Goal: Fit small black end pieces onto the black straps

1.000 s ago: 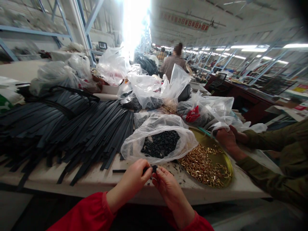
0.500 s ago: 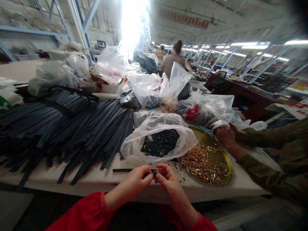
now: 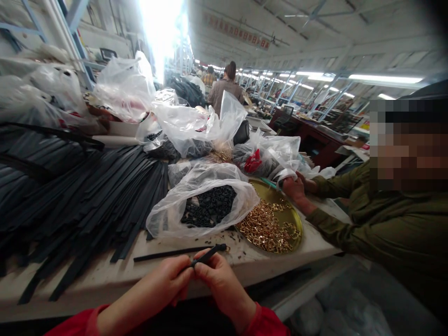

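Observation:
Between my two hands a short length of black strap (image 3: 207, 256) slants up to the right. My left hand (image 3: 175, 275) pinches its lower end. My right hand (image 3: 222, 277) has thumb and finger closed on the strap close beside. Just beyond them another black strap (image 3: 157, 255) lies along the table, with a bit of gold metal near its right end. Behind my hands an open clear plastic bag (image 3: 161, 219) holds small black loops (image 3: 210, 205). Gold metal buckles (image 3: 266, 228) are heaped on a round gold tray (image 3: 296, 219) to the right.
A large pile of black straps (image 3: 105, 200) covers the left of the table (image 3: 87, 296). Clear plastic bags (image 3: 189, 126) crowd the back. At the right a co-worker in a green sleeve (image 3: 336, 228) has their hands (image 3: 296, 186) at a plastic bag beyond the tray.
My hands have come closer together, and more of the strap shows between them. The view has swung right, so the table things sit further left and more of the co-worker shows.

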